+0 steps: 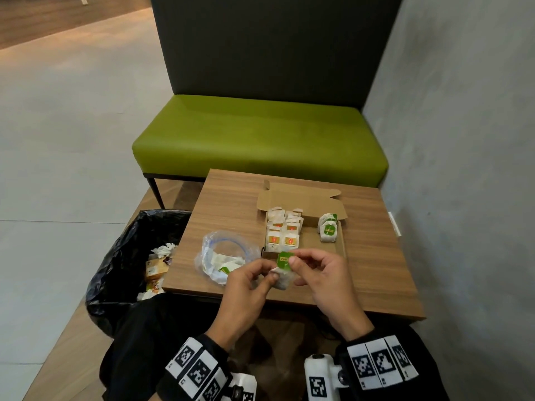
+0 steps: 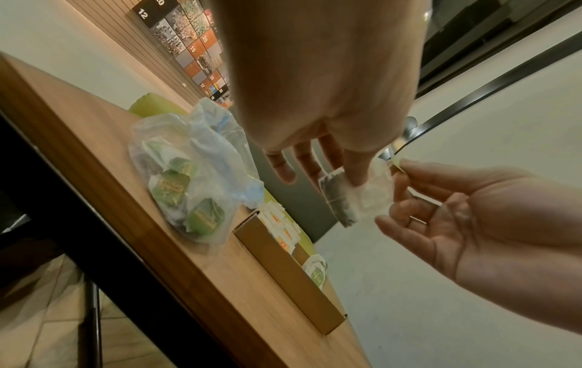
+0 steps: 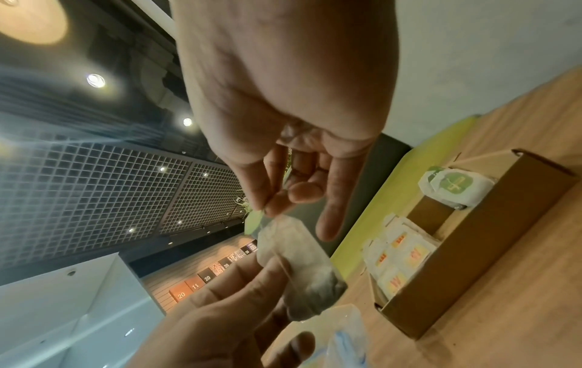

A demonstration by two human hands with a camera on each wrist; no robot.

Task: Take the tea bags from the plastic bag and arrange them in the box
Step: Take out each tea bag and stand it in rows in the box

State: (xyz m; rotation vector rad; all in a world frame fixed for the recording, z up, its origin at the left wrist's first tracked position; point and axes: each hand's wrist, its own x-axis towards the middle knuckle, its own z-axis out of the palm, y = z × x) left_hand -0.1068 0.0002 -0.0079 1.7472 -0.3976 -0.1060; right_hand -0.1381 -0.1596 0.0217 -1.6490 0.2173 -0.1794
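Note:
Above the table's near edge, a white tea bag (image 1: 283, 281) with a green tag (image 1: 284, 260) hangs between both hands. My left hand (image 1: 270, 274) pinches the pouch (image 2: 343, 196). My right hand (image 1: 291, 260) pinches the green tag (image 3: 253, 219) above it. The clear plastic bag (image 1: 223, 256) lies left of the hands with more green-tagged bags (image 2: 201, 214) inside. The open cardboard box (image 1: 340, 244) holds rows of red-tagged tea bags (image 1: 282, 230) on its left and a few green-tagged ones (image 1: 328, 228) on its right.
The small wooden table (image 1: 376, 270) stands in front of a green bench (image 1: 260, 134), with a grey wall (image 1: 463, 140) close on the right. A black-lined bin (image 1: 121, 256) with rubbish stands at the table's left side.

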